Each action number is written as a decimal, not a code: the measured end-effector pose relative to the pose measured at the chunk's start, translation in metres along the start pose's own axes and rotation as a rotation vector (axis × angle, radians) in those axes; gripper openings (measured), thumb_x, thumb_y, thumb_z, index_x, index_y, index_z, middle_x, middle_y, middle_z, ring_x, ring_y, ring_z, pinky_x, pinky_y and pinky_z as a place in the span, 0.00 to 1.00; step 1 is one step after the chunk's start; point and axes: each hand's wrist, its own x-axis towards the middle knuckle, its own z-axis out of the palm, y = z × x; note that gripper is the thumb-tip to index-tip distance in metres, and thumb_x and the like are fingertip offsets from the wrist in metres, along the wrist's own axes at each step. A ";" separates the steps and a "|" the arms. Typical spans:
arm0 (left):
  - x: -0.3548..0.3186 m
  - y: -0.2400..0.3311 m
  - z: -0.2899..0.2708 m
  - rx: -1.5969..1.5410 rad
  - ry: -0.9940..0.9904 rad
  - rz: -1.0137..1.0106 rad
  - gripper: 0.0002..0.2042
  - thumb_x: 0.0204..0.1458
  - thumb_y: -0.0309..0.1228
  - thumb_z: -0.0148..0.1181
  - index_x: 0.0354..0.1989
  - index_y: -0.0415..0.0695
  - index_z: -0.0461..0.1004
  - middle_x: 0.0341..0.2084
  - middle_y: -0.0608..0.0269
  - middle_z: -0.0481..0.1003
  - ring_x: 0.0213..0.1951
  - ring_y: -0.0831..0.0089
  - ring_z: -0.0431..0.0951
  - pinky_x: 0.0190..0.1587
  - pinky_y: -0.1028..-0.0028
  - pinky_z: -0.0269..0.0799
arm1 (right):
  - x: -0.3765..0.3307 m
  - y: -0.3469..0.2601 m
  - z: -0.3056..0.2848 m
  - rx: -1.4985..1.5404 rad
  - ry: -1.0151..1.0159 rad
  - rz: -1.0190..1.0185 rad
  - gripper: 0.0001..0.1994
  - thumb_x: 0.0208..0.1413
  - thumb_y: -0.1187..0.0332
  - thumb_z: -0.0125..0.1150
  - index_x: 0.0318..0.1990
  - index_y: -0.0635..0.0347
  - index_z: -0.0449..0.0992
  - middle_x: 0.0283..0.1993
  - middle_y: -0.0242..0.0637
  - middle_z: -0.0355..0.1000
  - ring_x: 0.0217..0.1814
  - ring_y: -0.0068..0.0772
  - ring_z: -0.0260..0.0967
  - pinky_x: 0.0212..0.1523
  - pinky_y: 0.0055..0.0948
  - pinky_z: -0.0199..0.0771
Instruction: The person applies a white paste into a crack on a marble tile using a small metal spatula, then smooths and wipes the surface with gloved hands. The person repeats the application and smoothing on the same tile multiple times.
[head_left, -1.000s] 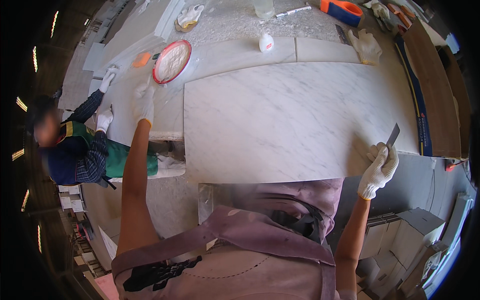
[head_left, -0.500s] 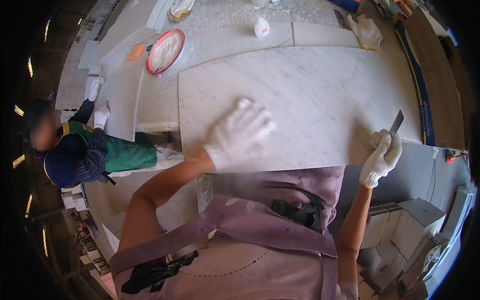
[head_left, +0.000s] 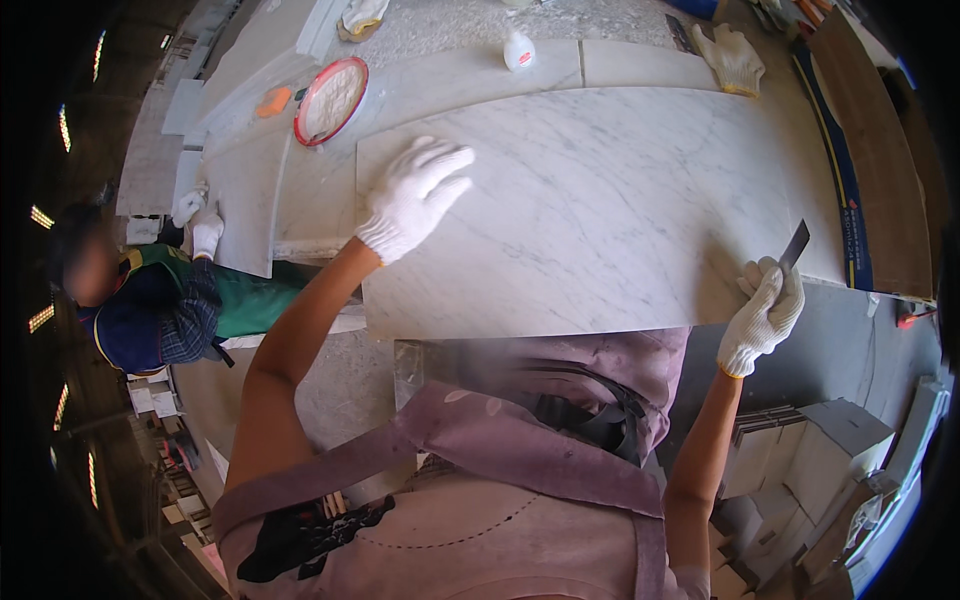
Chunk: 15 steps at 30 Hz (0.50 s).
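Note:
A large white marble slab [head_left: 600, 220] with grey veins lies flat in front of me, its near edge at my waist. My left hand [head_left: 415, 195], in a white knit glove, is over the slab's left part with its fingers stretched out, holding nothing. It appears to lie on the surface, though contact is hard to make out. At the slab's near right corner, my gloved right hand [head_left: 765, 318] is closed around a flat grey scraper blade [head_left: 796, 246]. The blade points up and away from me; its lower end is hidden in the fingers.
Beyond the slab stand a red-rimmed basin of pale powder or paste [head_left: 335, 103], an orange block [head_left: 273, 101] and a white bottle [head_left: 519, 50]. A loose glove [head_left: 733, 60] lies at the far right, near a cardboard box [head_left: 870, 150]. On the left a co-worker [head_left: 160, 310] handles another slab [head_left: 245, 210].
My left hand has swept left and away from me across the slab. My right hand stays in place with the scraper blade. The co-worker's hands have shifted slightly.

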 end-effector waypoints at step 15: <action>-0.130 -0.013 -0.014 0.240 -0.059 0.099 0.18 0.62 0.39 0.67 0.56 0.44 0.82 0.52 0.51 0.83 0.60 0.53 0.80 0.68 0.57 0.71 | 0.001 -0.001 0.000 -0.022 -0.005 0.000 0.16 0.76 0.70 0.56 0.64 0.70 0.71 0.50 0.47 0.80 0.44 0.34 0.84 0.40 0.30 0.88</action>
